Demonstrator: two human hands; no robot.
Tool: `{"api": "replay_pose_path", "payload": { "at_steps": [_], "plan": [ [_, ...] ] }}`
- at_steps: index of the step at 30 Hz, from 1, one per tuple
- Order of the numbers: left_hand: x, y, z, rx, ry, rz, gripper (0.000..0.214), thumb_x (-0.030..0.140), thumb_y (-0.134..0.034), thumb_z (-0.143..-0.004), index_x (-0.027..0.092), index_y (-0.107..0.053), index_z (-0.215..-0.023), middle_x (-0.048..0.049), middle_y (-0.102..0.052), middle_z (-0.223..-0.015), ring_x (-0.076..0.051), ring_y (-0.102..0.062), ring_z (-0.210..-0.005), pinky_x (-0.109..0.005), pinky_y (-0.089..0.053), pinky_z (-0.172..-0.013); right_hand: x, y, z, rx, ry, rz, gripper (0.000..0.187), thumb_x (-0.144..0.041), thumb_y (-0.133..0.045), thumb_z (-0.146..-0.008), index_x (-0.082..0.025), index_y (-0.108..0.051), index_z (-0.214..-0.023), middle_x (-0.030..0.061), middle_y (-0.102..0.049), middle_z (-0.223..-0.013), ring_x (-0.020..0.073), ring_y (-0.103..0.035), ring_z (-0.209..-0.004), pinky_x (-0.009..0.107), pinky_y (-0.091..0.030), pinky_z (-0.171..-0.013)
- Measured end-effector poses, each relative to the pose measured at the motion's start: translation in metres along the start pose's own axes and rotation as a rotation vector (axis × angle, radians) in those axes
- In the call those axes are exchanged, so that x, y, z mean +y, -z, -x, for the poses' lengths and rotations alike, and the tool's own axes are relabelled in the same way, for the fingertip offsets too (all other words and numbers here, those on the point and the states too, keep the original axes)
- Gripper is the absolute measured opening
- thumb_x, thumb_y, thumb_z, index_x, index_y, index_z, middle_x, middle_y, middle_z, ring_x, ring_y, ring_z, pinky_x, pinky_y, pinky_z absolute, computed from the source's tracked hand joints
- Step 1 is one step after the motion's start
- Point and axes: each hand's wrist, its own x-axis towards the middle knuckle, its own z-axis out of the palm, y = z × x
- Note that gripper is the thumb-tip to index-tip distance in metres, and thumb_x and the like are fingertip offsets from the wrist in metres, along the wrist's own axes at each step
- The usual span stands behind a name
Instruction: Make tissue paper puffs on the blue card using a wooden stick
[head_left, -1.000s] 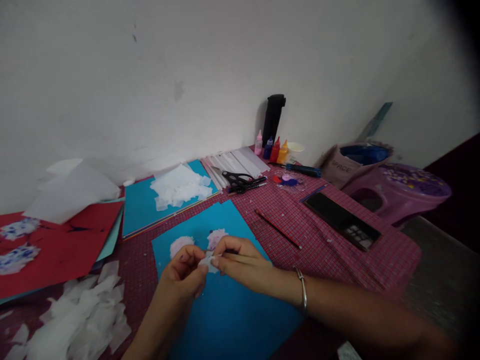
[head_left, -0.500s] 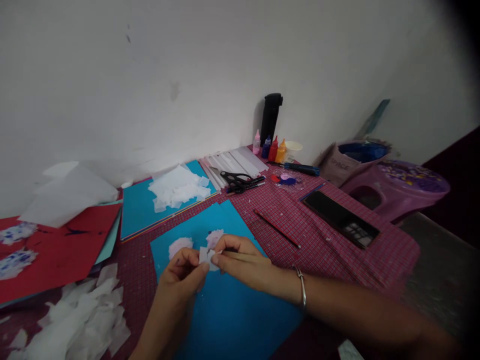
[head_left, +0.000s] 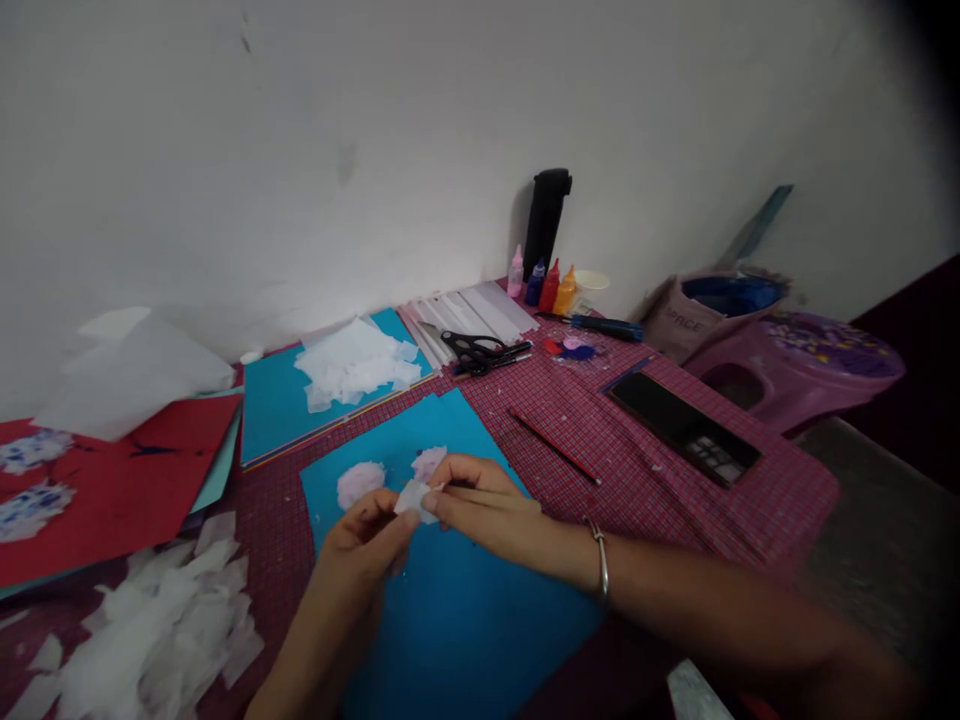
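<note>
- Red-checked cloth (head_left: 645,505) is spread beside a white wall (head_left: 375,150), and a large, bright blue paper sheet (head_left: 465,625) is laid over part of it.
- Two rounded, pale pink clusters of tufted paper (head_left: 361,484) have been formed, a little apart, on the sheet's farther half; this much is judged done.
- One small, thin white paper piece (head_left: 409,502) is pinched by the left hand (head_left: 364,550) and the right hand (head_left: 491,512) together, above the sheet, just on the near side of the clusters.
- That piece is judged not yet fixed to anything.
- Much material is left unused: loose white paper scraps (head_left: 157,625) are heaped at the left, and white paper squares (head_left: 356,370) are piled on a blue-topped stack of coloured sheets (head_left: 274,410).
- On a red paper sheet (head_left: 169,475), two blue-dabbed white clusters (head_left: 34,512) are seen, apparently further along.
</note>
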Motion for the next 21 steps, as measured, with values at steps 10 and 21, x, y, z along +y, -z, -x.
{"api": "replay_pose_path", "payload": {
  "at_steps": [10, 21],
  "plan": [
    [0.047, 0.073, 0.018, 0.428, -0.182, -0.159, 0.029, 0.023, -0.078, -0.054, 0.020, -0.054, -0.069, 0.0083, -0.051, -0.051, -0.006, -0.042, -0.044, -0.013, -0.032, -0.040, 0.002, 0.011, -0.001, -0.377, -0.150, 0.028, 0.012, -0.011, -0.054, -0.075, -0.014, -0.065, -0.077, -0.0010, -0.062, -0.069, 0.0081, -0.056, -0.062, 0.019, -0.043, -0.059],
    [-0.012, 0.088, 0.012, 0.482, -0.475, -1.073, 0.013, 0.033, -0.057, -0.074, 0.020, -0.058, -0.073, 0.0009, -0.058, -0.068, -0.016, -0.055, -0.061, -0.028, -0.041, -0.059, 0.014, -0.010, 0.002, -0.503, 0.267, 0.537, 0.021, -0.004, -0.051, -0.077, -0.012, -0.068, -0.085, 0.0032, -0.066, -0.077, 0.0114, -0.059, -0.069, 0.022, -0.045, -0.066]
  ]
}}
